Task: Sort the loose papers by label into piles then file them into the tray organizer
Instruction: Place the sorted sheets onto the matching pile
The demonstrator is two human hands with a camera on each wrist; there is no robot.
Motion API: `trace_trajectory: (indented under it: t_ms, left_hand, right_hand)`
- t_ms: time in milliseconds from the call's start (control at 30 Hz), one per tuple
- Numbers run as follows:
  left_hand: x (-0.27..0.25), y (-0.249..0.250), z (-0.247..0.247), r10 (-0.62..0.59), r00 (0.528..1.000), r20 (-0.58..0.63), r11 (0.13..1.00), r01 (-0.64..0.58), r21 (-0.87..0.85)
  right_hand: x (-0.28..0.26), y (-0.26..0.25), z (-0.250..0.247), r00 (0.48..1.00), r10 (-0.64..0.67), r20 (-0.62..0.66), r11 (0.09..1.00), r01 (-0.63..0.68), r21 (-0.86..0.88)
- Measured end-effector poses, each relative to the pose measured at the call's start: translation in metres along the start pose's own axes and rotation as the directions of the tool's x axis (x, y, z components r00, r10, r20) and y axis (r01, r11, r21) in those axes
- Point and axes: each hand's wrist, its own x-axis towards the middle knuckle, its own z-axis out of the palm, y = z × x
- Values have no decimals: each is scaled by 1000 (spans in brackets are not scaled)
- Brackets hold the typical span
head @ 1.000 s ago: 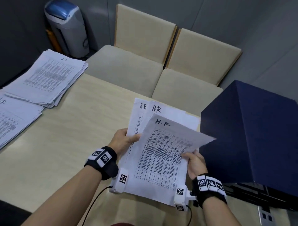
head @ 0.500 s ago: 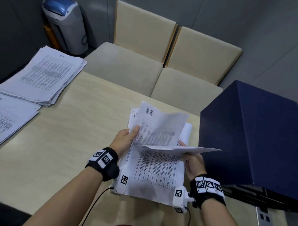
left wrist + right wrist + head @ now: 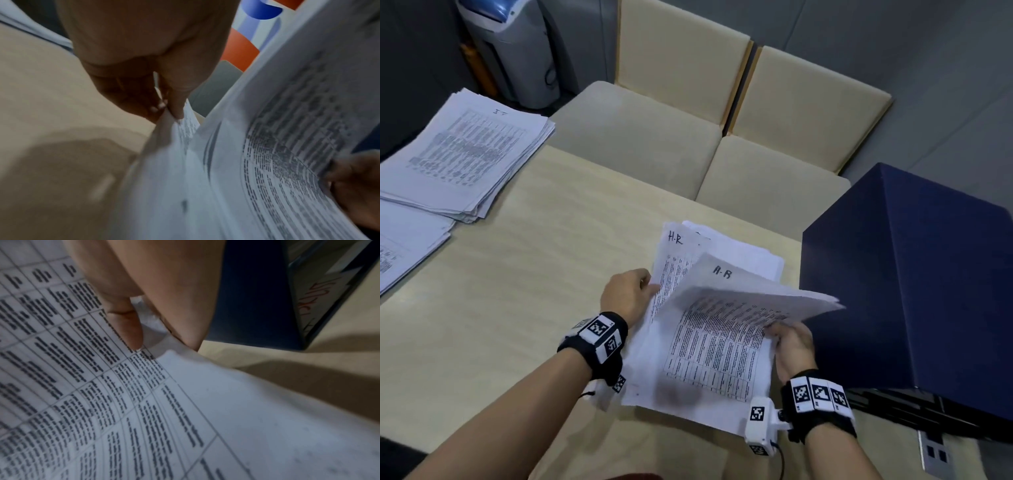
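Note:
A sheaf of printed sheets marked H.R (image 3: 709, 339) lies fanned near the table's right front. My left hand (image 3: 631, 296) pinches the left edge of a lower sheet (image 3: 185, 123) between thumb and fingers. My right hand (image 3: 789, 342) pinches the right edge of the upper sheets (image 3: 148, 335), lifting them so they arch above the rest. A thick sorted pile (image 3: 465, 154) lies at the table's far left, and part of another pile (image 3: 404, 246) shows at the left edge. The dark blue tray organizer (image 3: 914, 284) stands just right of my right hand.
Two beige upholstered chairs (image 3: 654, 130) stand behind the table's far edge. A grey and blue bin (image 3: 513, 48) is on the floor at the far left. Bare wooden tabletop (image 3: 534, 274) stretches between the piles and the sheets I hold.
The top H.R sheet was lifted and turned to the right by my right hand. Another H.R sheet now shows on top. My left hand slid back to the stack's left edge.

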Motion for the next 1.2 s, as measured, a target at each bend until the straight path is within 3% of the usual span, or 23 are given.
trace_trajectory:
  t_ms: [133, 200, 300, 400, 600, 667, 733, 800, 867, 933, 967, 1033, 1100, 1133, 1200]
  left_hand:
    - [-3, 8, -10, 289, 957, -8, 955, -289, -68]
    - [-5, 13, -16, 370, 929, 27, 929, -370, 21]
    - [-7, 18, -23, 342, 940, -18, 866, -308, 394]
    - [-9, 22, -26, 396, 918, -21, 815, -340, 469]
    - [-10, 18, -20, 326, 942, 81, 825, -325, 462]
    - [-10, 15, -19, 365, 924, 113, 855, -380, 354]
    - [-10, 10, -18, 400, 912, 93, 906, -408, 111]
    - [-8, 5, -19, 332, 929, 163, 924, -286, -253]
    - [-10, 7, -22, 256, 910, 326, 842, -44, -538]
    - [-13, 13, -24, 201, 881, 428, 744, 147, -652]
    - [-13, 16, -24, 176, 881, 439, 725, 186, -664]
    - [-11, 19, -21, 68, 927, 368, 766, 188, -615]
    - [-3, 11, -12, -79, 983, 164, 915, 137, -380]
    - [0, 8, -10, -124, 987, 98, 965, 143, -218]
    - [3, 1, -5, -138, 982, 127, 990, 138, 7]
  right_hand:
    - [-3, -4, -3, 1000, 5, 10, 999, -6, 42]
    - [-1, -5, -5, 1000, 20, 15, 999, -21, 49]
    - [3, -3, -6, 999, 32, 4, 999, -32, 35]
    - [7, 3, -7, 999, 41, -21, 999, -40, 20]
    - [6, 5, -6, 997, 67, -36, 996, -64, 65]
    - [7, 7, -6, 997, 64, -40, 996, -62, 62]
    - [7, 8, -8, 998, 55, -21, 997, -53, 62]
    - [4, 6, -9, 999, 41, 35, 998, -42, 39]
    - [4, 4, -10, 994, 39, 99, 999, -41, 20]
    - [9, 6, -12, 994, 53, 97, 998, -50, -39]
    - [12, 8, -13, 994, 64, 84, 995, -57, -80]
    - [14, 11, -14, 995, 86, 45, 987, -79, -139]
    - [11, 9, -12, 998, 67, 2, 986, -66, -156]
    - [9, 8, -10, 999, 50, 10, 984, -47, -170]
    - [1, 3, -8, 997, 5, 74, 995, 3, -99]
